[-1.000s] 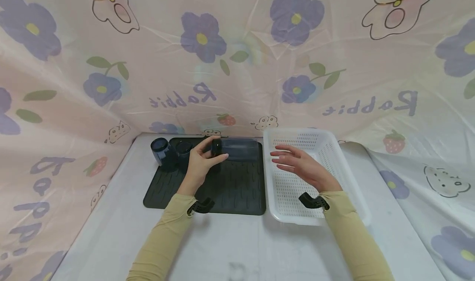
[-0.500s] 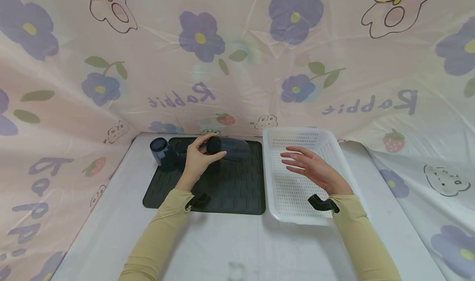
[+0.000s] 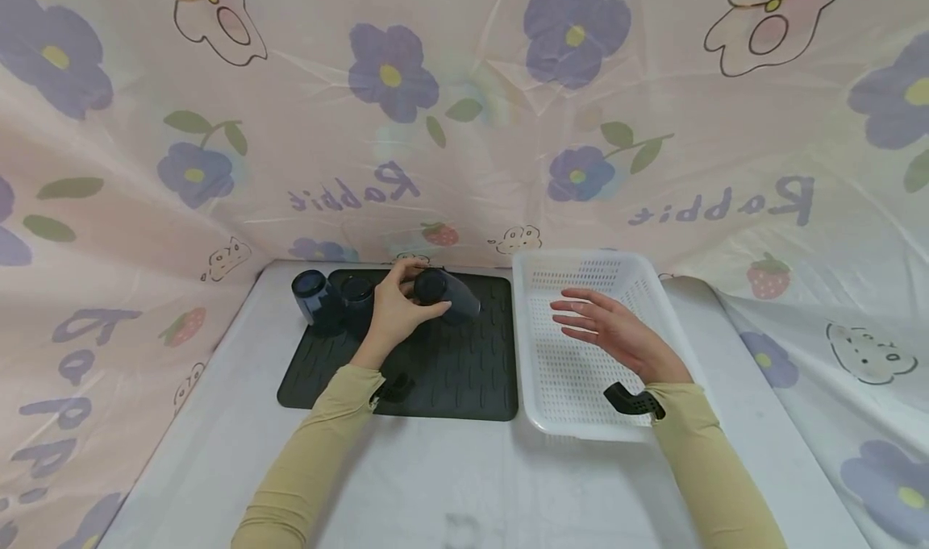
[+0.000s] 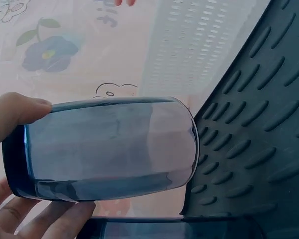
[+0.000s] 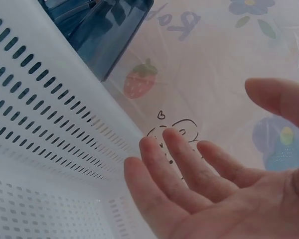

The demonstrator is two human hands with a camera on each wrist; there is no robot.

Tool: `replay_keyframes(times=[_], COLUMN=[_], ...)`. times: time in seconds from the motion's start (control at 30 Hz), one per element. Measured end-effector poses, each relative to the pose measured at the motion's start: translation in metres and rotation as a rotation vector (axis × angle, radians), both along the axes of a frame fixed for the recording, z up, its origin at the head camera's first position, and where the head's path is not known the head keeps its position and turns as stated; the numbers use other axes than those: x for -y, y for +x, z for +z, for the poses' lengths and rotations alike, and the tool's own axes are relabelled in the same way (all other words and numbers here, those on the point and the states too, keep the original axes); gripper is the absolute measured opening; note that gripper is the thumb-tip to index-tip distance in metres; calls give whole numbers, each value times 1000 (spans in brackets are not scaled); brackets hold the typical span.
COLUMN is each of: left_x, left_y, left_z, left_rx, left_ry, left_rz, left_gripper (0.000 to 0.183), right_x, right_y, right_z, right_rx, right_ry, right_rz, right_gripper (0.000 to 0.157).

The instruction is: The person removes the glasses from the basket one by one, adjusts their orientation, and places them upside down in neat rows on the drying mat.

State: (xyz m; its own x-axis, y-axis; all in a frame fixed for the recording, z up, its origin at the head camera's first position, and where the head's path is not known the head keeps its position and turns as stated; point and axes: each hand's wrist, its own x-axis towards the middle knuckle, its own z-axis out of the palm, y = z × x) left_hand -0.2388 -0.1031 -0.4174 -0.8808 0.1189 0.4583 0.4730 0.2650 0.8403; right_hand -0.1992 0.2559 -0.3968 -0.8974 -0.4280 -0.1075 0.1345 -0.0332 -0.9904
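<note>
My left hand (image 3: 397, 311) grips a blue, see-through drinking glass (image 3: 459, 297) around its dark base. The glass is tilted over a black ribbed drying mat (image 3: 472, 380), base toward the hand and up. In the left wrist view the thumb lies along one side of the glass (image 4: 109, 144) and the fingers along the other; its rim end overlaps the mat. Two similar glasses stand left of this hand, one at the mat's corner (image 3: 315, 297) and one (image 3: 358, 295) beside the hand. My right hand (image 3: 613, 327) hovers over a white slotted basket (image 3: 540, 420), fingers extended, holding nothing.
The basket stands right beside the mat on a white-covered table (image 3: 450, 484). A patterned sheet (image 3: 479, 154) hangs close behind both. Another glass edge (image 4: 169, 229) shows low in the left wrist view.
The glass in my left hand has swung from lying level, pointing right, to tilted with its far end lower and nearer. My right hand has shifted a little to the right.
</note>
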Motion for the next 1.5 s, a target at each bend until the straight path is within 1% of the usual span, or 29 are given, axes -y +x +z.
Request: replay_keyframes(times=[0.03, 0.07, 0.23, 0.4, 0.43, 0.47, 0.63, 0.67, 0.93, 1.07, 1.23, 1.37, 1.5], left_x=[0, 0, -2, -5, -6, -7, -9, -9, -17, -19, -22, -23, -26], left_y=[-3, -4, -5, -4, 0, 0, 2, -1, 4, 3, 3, 3, 3], left_z=[-5, -7, -13, -14, -9, -9, -13, -19, -23, -30, -37, -39, -40], left_rx=[5, 10, 18, 43, 52, 56, 73, 69, 50, 47, 66, 74, 55], left_ry=[-5, -15, -21, -33, -33, -35, -39, -42, -41, -34, -30, -39, -47], left_rz=[1, 4, -2, -5, -6, -5, 18, 27, 62, 78, 74, 87, 113], left_gripper=[65, 65, 64, 61, 61, 61, 63, 64, 65, 65, 65, 65, 65], right_x=[0, 0, -1, -3, -3, -3, -2, -2, -1, -1, -1, -1, -1], right_y=[0, 0, 1, 1, 1, 1, 1, 1, 1, 2, 1, 0, -1], right_z=[0, -1, -1, -1, -1, -1, 1, 1, 1, 1, -1, -2, -2], right_rx=[4, 9, 20, 16, 15, 14, 15, 15, 8, 8, 10, 6, 9], right_ry=[-2, -5, -10, -2, -1, 1, -16, -18, -9, -15, -19, -10, -6], right_rz=[-4, -7, -13, -20, -22, -25, -26, -26, -19, -13, -7, -2, -6], right_gripper=[50, 51, 55, 57, 57, 57, 54, 54, 54, 54, 52, 50, 51])
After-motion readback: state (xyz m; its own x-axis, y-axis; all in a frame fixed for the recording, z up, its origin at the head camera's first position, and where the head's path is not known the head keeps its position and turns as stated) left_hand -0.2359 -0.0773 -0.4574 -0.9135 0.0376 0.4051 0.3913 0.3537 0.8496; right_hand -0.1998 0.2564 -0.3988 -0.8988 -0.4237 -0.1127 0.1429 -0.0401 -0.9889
